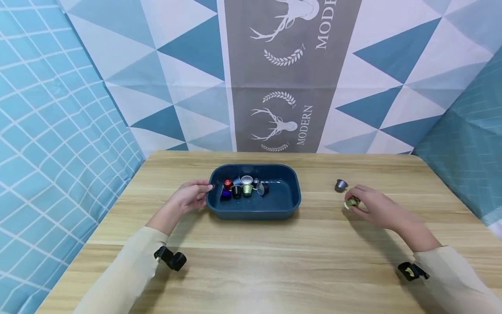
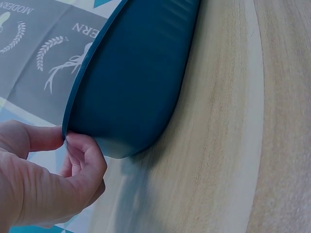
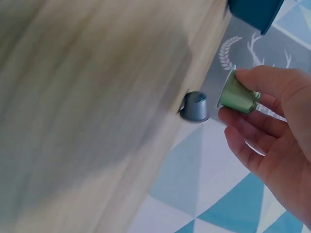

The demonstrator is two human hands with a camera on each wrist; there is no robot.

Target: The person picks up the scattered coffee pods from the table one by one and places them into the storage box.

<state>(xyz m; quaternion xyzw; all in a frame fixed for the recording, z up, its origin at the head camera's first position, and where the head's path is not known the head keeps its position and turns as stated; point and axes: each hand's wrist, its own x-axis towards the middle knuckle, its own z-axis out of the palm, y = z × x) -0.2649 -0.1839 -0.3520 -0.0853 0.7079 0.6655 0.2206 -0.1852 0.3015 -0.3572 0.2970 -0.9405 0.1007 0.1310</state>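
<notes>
My left hand (image 1: 191, 196) pinches the left rim of a dark blue tray (image 1: 255, 215), thumb on one side of the wall and fingers on the other in the left wrist view. Inside the tray, toward its left, lie several coffee capsules, among them a red one (image 1: 228, 183), a black one (image 1: 236, 191) and a light green one (image 1: 247, 189). To the tray's right, my right hand (image 1: 376, 208) holds a green coffee capsule (image 3: 238, 95) between thumb and fingers. A grey-blue coffee capsule (image 1: 340, 185) stands on the table just beyond that hand.
The wooden table (image 1: 251, 261) ends at the back against a patterned cloth (image 1: 274, 78) with triangles and deer prints. A blue checked cloth (image 1: 47, 131) hangs along the left side and a teal one (image 1: 466, 144) along the right. Each wrist wears a small black camera (image 1: 171, 258).
</notes>
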